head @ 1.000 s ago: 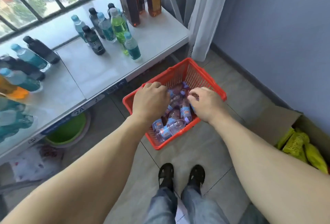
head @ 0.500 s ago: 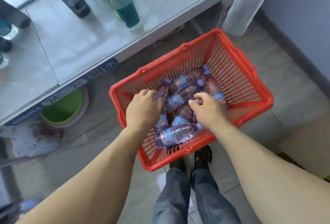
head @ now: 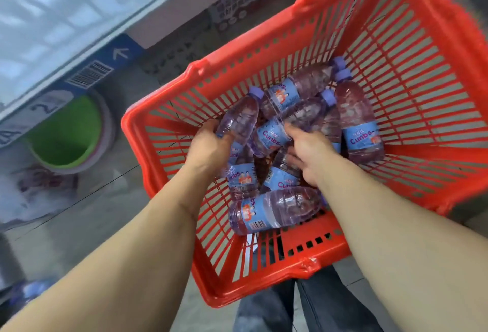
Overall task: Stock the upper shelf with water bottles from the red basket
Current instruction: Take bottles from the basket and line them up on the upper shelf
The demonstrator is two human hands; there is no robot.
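The red basket (head: 396, 72) sits on the floor below me, with several small clear water bottles with blue labels and lilac caps lying jumbled in its bottom. My left hand (head: 208, 146) is down inside the basket and grips one bottle (head: 241, 117) by its body, cap pointing away from me. My right hand (head: 309, 152) reaches among the bottles, its fingers curled round another bottle (head: 298, 120) at the label. A further bottle (head: 274, 211) lies crosswise nearest me. The white shelf (head: 66, 9) edge runs across the upper left.
A green basin (head: 66, 136) stands on the floor under the shelf, left of the basket. Printed cartons (head: 232, 11) sit under the shelf behind the basket. My legs in dark jeans (head: 303, 308) are just behind the basket's near rim.
The view has dropped closer over the basket. Both hands went deeper among the bottles, and each now has its fingers round a bottle.
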